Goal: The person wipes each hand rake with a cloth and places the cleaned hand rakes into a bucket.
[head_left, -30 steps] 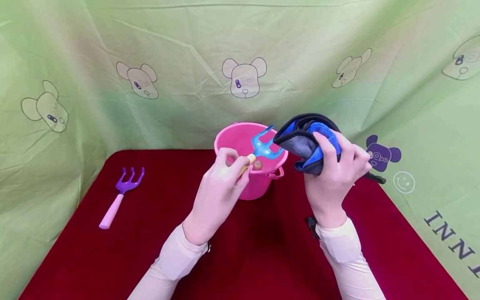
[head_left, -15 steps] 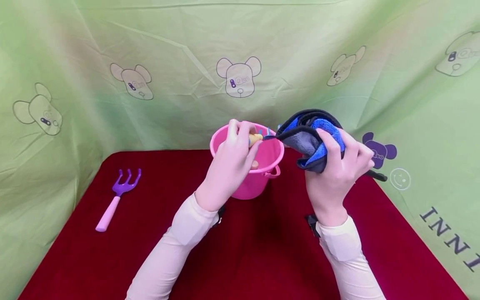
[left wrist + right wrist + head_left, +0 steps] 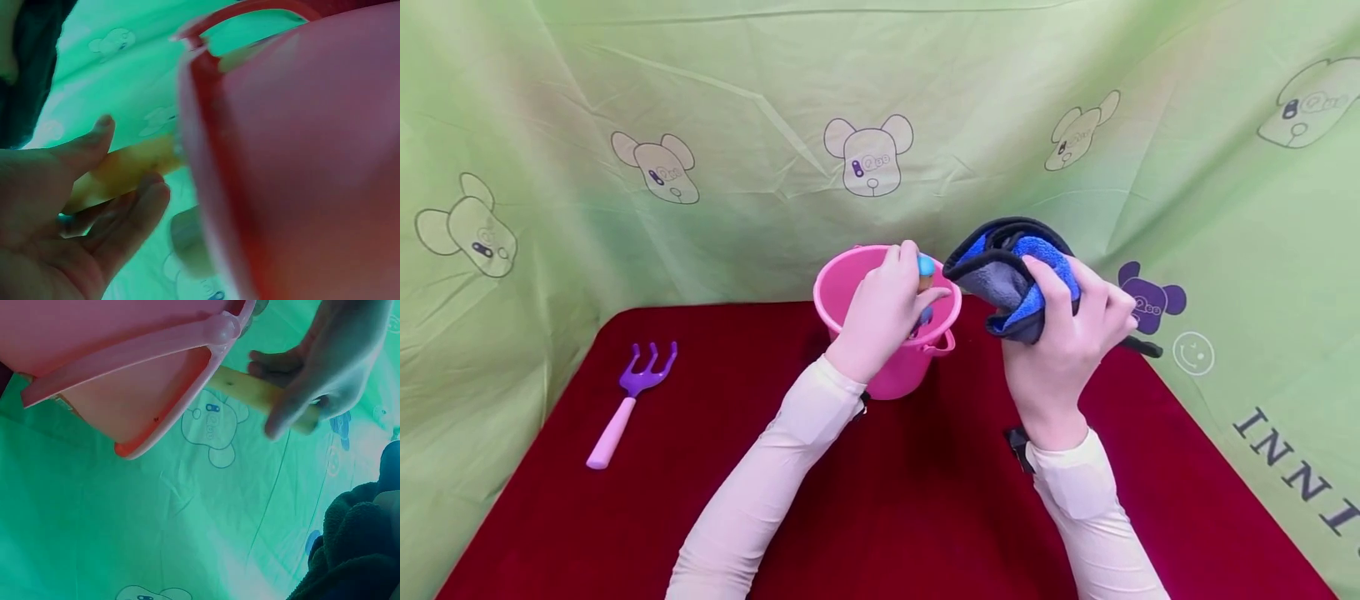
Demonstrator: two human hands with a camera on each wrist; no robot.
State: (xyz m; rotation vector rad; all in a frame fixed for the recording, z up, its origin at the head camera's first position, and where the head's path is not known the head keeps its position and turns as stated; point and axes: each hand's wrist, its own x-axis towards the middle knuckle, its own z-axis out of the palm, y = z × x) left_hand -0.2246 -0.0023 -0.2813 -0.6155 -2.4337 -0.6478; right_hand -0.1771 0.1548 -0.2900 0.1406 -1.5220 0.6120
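My left hand (image 3: 887, 304) is over the mouth of a pink bucket (image 3: 891, 379). It pinches the yellow handle (image 3: 131, 169) of a hand fork between thumb and fingers. The fork stands with its handle's blue end (image 3: 926, 266) up and its prongs down in the bucket, mostly hidden by the hand and the wall. To the right of the bucket, my right hand (image 3: 1067, 333) grips a bunched blue and grey towel (image 3: 1000, 283) with black edging, held up near the rim. In the left wrist view another pale handle end (image 3: 190, 244) sticks out past the rim.
A hand fork (image 3: 640, 379) with purple prongs and a pink handle lies at the left on the red tablecloth (image 3: 700, 350). Behind the right hand shows a black handle-like piece (image 3: 1142, 346). Green printed cloth (image 3: 760, 192) hangs around the back and sides.
My left hand has turned the yellow-handled fork from prongs up to prongs down and brought it into the bucket. The right hand still holds the towel in nearly the same spot.
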